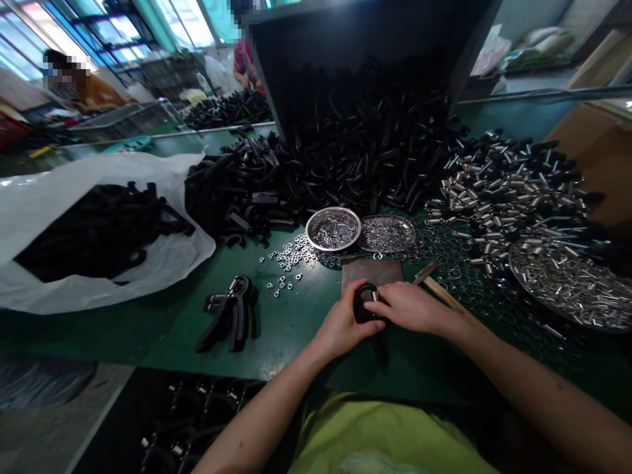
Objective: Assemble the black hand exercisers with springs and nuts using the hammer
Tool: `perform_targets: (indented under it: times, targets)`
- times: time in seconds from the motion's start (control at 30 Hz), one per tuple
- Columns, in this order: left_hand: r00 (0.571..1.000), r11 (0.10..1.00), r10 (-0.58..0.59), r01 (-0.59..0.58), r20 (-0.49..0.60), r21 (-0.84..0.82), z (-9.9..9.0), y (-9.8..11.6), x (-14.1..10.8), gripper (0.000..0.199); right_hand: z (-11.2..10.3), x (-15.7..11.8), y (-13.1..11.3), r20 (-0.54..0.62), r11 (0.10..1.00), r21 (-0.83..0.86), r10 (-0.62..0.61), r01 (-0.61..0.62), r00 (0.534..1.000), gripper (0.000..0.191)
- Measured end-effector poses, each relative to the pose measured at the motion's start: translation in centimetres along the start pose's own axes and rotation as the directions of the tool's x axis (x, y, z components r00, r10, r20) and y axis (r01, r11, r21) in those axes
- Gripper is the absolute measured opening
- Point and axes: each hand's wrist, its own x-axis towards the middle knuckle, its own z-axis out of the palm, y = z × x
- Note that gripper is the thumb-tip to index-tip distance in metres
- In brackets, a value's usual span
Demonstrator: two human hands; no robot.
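A black hand grip exerciser (364, 311) with a metal spring is held between both hands, just in front of a flat metal plate (370, 268). My left hand (340, 324) is closed round its left side, thumb and fingers wrapped on the black plastic. From the right, my right hand (407, 307) closes on the same piece, fingers pressed near the spring. Part of it is hidden by my fingers. Beside my right hand lies a hammer (447, 296) with a wooden handle. Another hand grip exerciser (236, 316) rests on the green table to the left.
Black handles (345, 158) are heaped at the back; a white sack (197, 263) holds more. A steel bowl (308, 230) and a tray (413, 230) hold small metal parts near loose nuts (291, 253). Springs with bolts (494, 191) pile at right. Two people work beyond.
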Motion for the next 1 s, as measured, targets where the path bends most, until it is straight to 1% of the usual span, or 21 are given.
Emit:
perform_targets:
  times: [0.03,0.07,0.1,0.13,0.17,0.2,0.27,0.33,0.43,0.5,0.6,0.63,0.7,0.77,0.83,0.9,1.0]
  targets:
    - [0.997,0.994,0.058,-0.054,-0.049,0.091,-0.8,-0.3,1.2,0.06,-0.8,1.0,0.5,0.025,0.998,-0.065,0.011,-0.009,1.0,0.043]
    - [0.987,0.976,0.119,-0.097,-0.104,0.196,-1.9,-0.7,2.5,0.046,-1.7,2.2,0.9,0.016,0.993,-0.119,0.014,-0.012,1.0,0.041]
    - [0.974,0.947,0.163,-0.11,-0.156,0.302,-3.1,-1.1,4.0,0.034,-2.5,3.5,1.1,-0.026,0.987,-0.162,0.005,-0.009,1.0,0.036]
    - [0.962,0.911,0.182,-0.087,-0.204,0.402,-4.5,-1.6,5.7,0.027,-3.4,5.0,1.2,-0.088,0.981,-0.195,-0.015,-0.003,0.996,0.031]
    - [0.959,0.859,0.179,-0.044,-0.219,0.509,-5.9,-2.1,7.4,0.025,-4.1,6.6,1.2,-0.155,0.976,-0.218,-0.039,0.005,0.987,0.026]
    - [0.964,0.794,0.148,0.017,-0.221,0.608,-7.1,-2.7,9.2,0.025,-4.7,8.3,1.0,-0.204,0.969,-0.246,-0.055,0.004,0.977,0.024]
    - [0.984,0.66,0.038,0.108,-0.177,0.744,-9.1,-3.7,12.5,0.027,-5.5,11.8,0.5,-0.251,0.96,-0.279,-0.061,-0.012,0.966,0.024]
    - [0.99,0.609,-0.035,0.132,-0.14,0.782,-10.0,-4.5,15.2,0.025,-5.6,14.9,-0.1,-0.271,0.952,-0.302,-0.042,-0.043,0.962,0.026]
    - [0.991,0.607,-0.089,0.131,-0.096,0.784,-9.8,-5.4,17.7,0.022,-5.1,18.3,-0.5,-0.289,0.936,-0.34,-0.017,-0.086,0.957,0.025]
    - [0.992,0.613,-0.102,0.124,-0.077,0.78,-9.5,-5.7,18.3,0.023,-4.7,19.7,-0.4,-0.284,0.926,-0.365,-0.007,-0.101,0.959,0.024]
    - [0.992,0.633,-0.099,0.123,-0.078,0.765,-9.2,-6.2,18.4,0.026,-4.3,20.5,-0.1,-0.274,0.915,-0.388,0.004,-0.114,0.962,0.034]
    - [0.992,0.642,-0.095,0.126,-0.084,0.756,-9.2,-6.3,18.4,0.027,-4.2,20.6,0.0,-0.271,0.913,-0.39,0.006,-0.115,0.963,0.034]
    - [0.991,0.666,-0.081,0.131,-0.103,0.734,-9.2,-6.4,18.3,0.028,-4.0,20.6,0.1,-0.258,0.914,-0.389,0.008,-0.111,0.966,0.025]
    - [0.989,0.698,-0.063,0.14,-0.135,0.702,-9.3,-6.4,18.2,0.027,-4.0,20.6,0.2,-0.237,0.918,-0.384,0.01,-0.104,0.971,0.022]
    - [0.982,0.736,-0.05,0.159,-0.181,0.658,-9.4,-6.3,18.0,0.025,-4.1,20.5,0.2,-0.21,0.922,-0.377,0.012,-0.092,0.978,0.025]
    - [0.971,0.779,-0.042,0.18,-0.237,0.601,-9.7,-5.9,17.5,0.022,-4.4,20.4,0.3,-0.178,0.927,-0.368,0.004,-0.071,0.984,0.028]
    - [0.947,0.847,-0.043,0.203,-0.318,0.491,-10.4,-5.4,16.4,0.016,-4.9,20.1,0.4,-0.144,0.936,-0.35,-0.018,-0.033,0.989,0.023]
